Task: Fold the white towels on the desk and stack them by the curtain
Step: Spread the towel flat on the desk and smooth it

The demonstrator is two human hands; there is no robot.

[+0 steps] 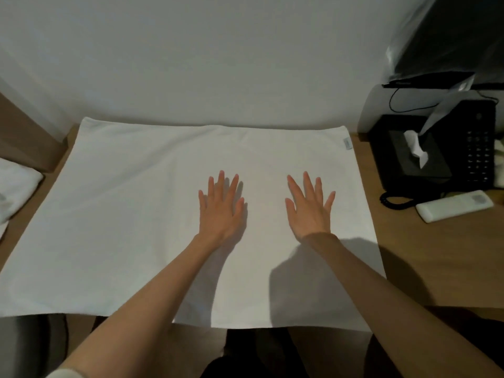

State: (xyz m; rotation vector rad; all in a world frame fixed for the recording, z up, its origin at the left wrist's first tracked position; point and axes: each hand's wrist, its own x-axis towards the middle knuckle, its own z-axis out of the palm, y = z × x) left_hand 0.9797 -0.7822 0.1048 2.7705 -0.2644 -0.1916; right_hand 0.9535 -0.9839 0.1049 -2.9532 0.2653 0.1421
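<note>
Both hands lie flat on the white towel (131, 214), left hand (221, 211) and right hand (309, 211) side by side, fingers spread. The towel covers the counter (425, 255) (a phone (463, 148) stands right), more towels (16, 186) lying left.

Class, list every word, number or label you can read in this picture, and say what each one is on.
No text here can be read.
Tag on the towel corner: print too small and blurred.
Phone keypad: keys too dark and blurred.
Remote: markings too blurred.
</note>
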